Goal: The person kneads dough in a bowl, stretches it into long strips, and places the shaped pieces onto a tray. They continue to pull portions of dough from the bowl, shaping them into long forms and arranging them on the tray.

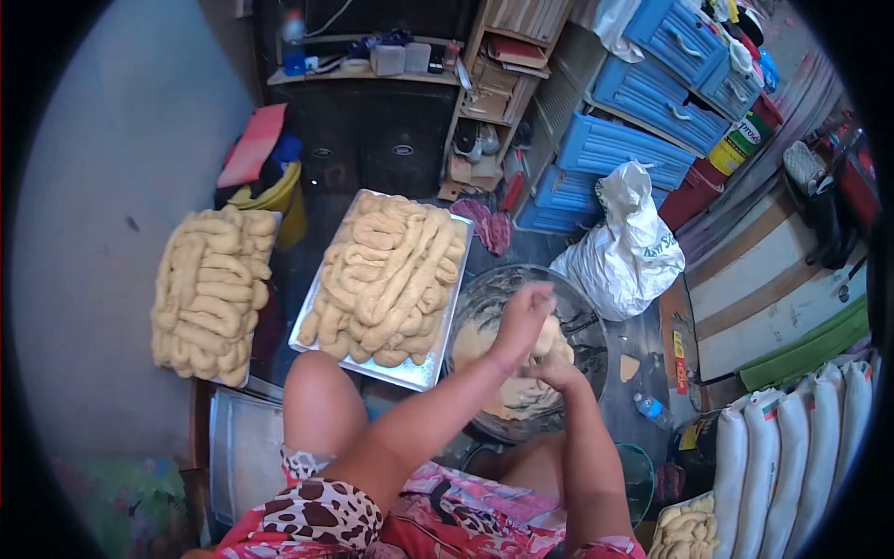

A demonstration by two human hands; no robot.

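Both hands are over a large dark round basin [596, 359] whose inside is smeared with flour. Pale dough [489, 349] lies in the basin. My left hand [526, 321] is raised above the dough, its fingers curled at a lump of dough [551, 337] between the hands. Lower and to the right, my right hand [557, 371] grips the underside of that lump. Left of the basin, a silver tray [424, 374] bears thick ropes of dough [382, 275]. Farther left, more dough ropes [209, 293] are piled on another tray.
A white sack [629, 252] stands behind the basin, near blue drawers [624, 154]. A water bottle [654, 410] and a dough scrap [629, 368] lie to the right. Stacked white sacks [768, 456] and another dough tray are at lower right. A yellow bucket [289, 205] stands behind the trays.
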